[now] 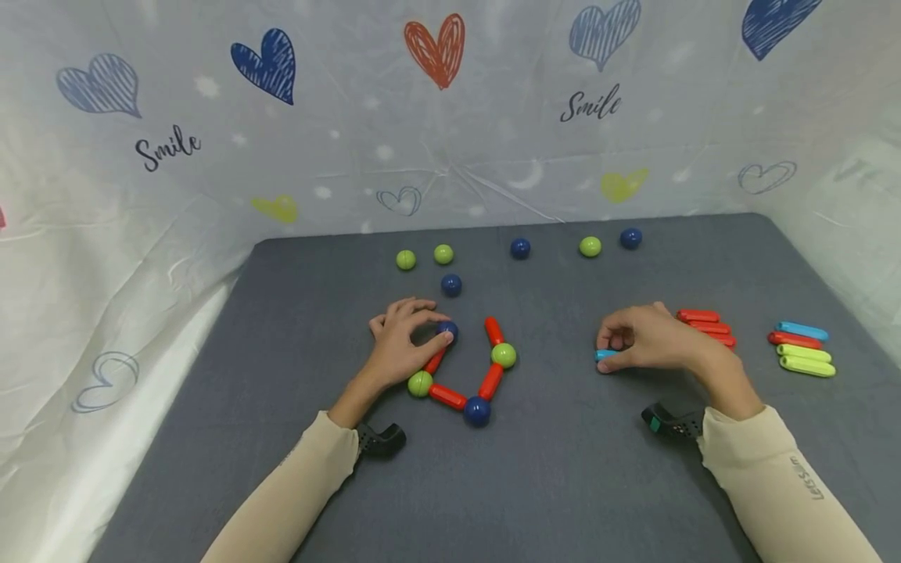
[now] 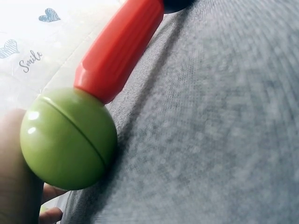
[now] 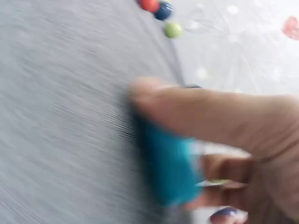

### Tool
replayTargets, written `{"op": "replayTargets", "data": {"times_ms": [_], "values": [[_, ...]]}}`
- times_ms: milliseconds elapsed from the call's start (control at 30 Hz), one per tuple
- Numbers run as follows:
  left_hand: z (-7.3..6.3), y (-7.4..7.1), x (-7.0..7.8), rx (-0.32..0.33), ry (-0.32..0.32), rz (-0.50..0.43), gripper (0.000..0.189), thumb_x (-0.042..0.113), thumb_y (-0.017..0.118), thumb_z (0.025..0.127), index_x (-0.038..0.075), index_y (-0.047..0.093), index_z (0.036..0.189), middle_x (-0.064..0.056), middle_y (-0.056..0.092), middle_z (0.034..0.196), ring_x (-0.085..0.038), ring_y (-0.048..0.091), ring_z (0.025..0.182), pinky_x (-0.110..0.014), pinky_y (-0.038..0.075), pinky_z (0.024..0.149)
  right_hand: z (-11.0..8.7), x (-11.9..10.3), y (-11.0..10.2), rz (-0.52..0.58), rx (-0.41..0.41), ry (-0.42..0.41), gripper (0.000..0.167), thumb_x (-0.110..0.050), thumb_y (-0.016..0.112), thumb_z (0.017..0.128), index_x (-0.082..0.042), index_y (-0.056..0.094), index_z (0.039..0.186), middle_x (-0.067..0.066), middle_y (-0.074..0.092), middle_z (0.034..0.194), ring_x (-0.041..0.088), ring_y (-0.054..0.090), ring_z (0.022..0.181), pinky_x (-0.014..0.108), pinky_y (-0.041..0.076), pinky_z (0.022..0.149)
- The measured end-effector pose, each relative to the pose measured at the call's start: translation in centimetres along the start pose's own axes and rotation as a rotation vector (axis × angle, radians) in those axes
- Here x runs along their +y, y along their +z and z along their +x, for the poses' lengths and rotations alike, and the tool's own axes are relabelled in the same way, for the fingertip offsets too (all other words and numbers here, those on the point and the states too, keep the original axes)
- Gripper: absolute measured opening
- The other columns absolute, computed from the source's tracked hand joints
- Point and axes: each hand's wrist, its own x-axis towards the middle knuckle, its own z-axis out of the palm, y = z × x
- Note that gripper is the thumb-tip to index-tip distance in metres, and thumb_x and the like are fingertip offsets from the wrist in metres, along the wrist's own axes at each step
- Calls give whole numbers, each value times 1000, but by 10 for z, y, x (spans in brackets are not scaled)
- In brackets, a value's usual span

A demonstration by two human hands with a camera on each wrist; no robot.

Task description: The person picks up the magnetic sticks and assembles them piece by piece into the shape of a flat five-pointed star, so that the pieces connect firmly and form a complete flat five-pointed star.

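Note:
My left hand [image 1: 403, 342] pinches a dark blue ball [image 1: 447, 331] between thumb and fingers, at the left end of a joined chain. From it a red stick [image 2: 120, 49] runs to a green ball [image 2: 69, 139]. The chain bends on through a red stick [image 1: 448, 396], a lower dark blue ball [image 1: 477, 411], another red stick [image 1: 491, 381] and a green ball [image 1: 503, 355], ending in a loose-ended red stick [image 1: 494, 330]. To the right, my right hand [image 1: 651, 338] pinches a light blue stick [image 3: 170, 163] close over the grey table; its fingers partly cover the stick.
Several green and dark blue balls, such as a blue ball [image 1: 451, 285] and a green ball [image 1: 590, 246], lie toward the table's back edge. Red sticks [image 1: 707, 328] lie behind my right wrist. Further right is a row of blue, red and green sticks [image 1: 805, 352].

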Motion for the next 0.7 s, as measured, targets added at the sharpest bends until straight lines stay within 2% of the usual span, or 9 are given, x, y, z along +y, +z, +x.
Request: {"op": "replayTargets", "data": {"times_ms": [100, 167, 267, 400, 567, 700], "values": [[0, 0, -1, 7, 5, 6, 31, 38, 73, 93, 18, 75, 117, -12, 57, 143, -37, 36, 142, -62, 12, 106, 10, -1, 12, -1, 109, -88, 16, -36, 86, 82, -30, 72, 87, -14, 60, 79, 3, 53, 73, 27, 42, 74], [0, -1, -1, 10, 2, 14, 32, 38, 73, 93, 19, 75, 118, -12, 57, 143, -36, 36, 142, -61, 13, 106, 13, -2, 15, 0, 136, -107, 21, -37, 86, 82, -26, 73, 94, -12, 62, 83, 6, 53, 74, 24, 45, 68], [0, -1, -1, 18, -7, 24, 34, 40, 71, 93, 19, 75, 120, -11, 57, 143, -35, 36, 142, -61, 14, 106, 11, -3, 13, 8, 119, -76, 26, -34, 88, 80, -21, 73, 98, -8, 61, 84, 9, 53, 76, 25, 46, 69], [0, -1, 0, 26, -8, 45, 33, 41, 70, 94, 20, 75, 118, -12, 58, 142, -36, 36, 142, -61, 14, 106, 7, -2, 7, 27, 82, -47, 18, -24, 86, 82, -21, 73, 95, -9, 62, 83, 7, 53, 74, 25, 46, 67], [-1, 0, 0, 0, 5, 75, 32, 43, 69, 94, 23, 75, 118, -11, 57, 144, -36, 35, 144, -62, 14, 107, 15, -4, 16, 69, 144, -88, 15, -23, 81, 88, -20, 76, 102, -10, 64, 81, 3, 53, 68, 23, 46, 64], [-2, 2, 2, -18, 29, 77, 32, 44, 69, 94, 25, 75, 119, -9, 58, 144, -36, 35, 145, -61, 15, 106, 25, -14, 28, 166, 192, -105, 18, -25, 77, 92, -19, 75, 108, -8, 69, 85, 4, 56, 67, 24, 48, 64]]}}
